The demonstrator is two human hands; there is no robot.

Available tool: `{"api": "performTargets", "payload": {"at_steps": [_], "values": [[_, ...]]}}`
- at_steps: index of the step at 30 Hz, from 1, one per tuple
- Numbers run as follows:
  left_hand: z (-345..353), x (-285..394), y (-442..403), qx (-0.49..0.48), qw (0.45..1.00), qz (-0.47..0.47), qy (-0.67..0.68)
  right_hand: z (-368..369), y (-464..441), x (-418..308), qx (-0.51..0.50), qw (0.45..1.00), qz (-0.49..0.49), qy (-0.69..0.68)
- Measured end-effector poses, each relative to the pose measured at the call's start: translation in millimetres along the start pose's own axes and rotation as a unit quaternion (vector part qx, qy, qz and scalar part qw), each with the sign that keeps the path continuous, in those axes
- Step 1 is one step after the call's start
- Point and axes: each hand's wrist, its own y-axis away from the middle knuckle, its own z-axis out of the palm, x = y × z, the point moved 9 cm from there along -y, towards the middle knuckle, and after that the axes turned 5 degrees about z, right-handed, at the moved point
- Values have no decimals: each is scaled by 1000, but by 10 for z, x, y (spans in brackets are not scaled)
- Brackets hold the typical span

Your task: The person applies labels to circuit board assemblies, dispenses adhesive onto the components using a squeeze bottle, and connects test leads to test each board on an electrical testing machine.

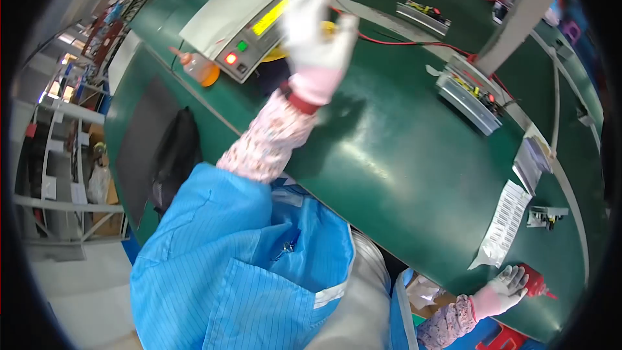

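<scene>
My left hand [317, 35], in a white glove with a pink cuff, is raised in front of the grey instrument box [227, 16]. It is blurred, with thumb and fingers apart and nothing visible between them. A yellow round object [275, 54] shows partly behind it. At the lower right, my right hand [503, 293], gloved in white, has its fingers closed against the side of a red bottle [534, 281] with a thin nozzle. A sheet of printed labels [503, 223] lies just above that hand.
A clear bottle with orange contents [199, 69] stands left of the instrument. Metal-cased circuit units [470, 100] sit along the bench's far side, with a red cable [402, 43]. A black bag [176, 152] lies on the left. A grey post [521, 16] rises at upper right.
</scene>
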Motion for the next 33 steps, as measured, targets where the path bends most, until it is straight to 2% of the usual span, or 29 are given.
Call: {"api": "performTargets", "payload": {"at_steps": [2,4,6,9,20,24,33], "values": [[-796,-262,141,113,989,-43,-87,159,100,82,-12,999,-4,45],[-1217,-447,319,116,966,-78,-218,299,159,130,-27,996,-13,88],[-1367,-733,461,99,968,-96,-209,371,180,197,-36,995,-8,93],[-1344,-1122,609,36,975,-158,-155,397,185,230,-42,992,-9,116],[-1382,-1131,674,12,981,-143,-131,357,208,266,-59,989,-32,129],[-1215,-993,537,-15,958,-148,-244,373,194,279,-83,986,-34,139],[-1177,-1210,564,-26,951,-189,-243,363,181,306,-86,987,-19,133]]}}
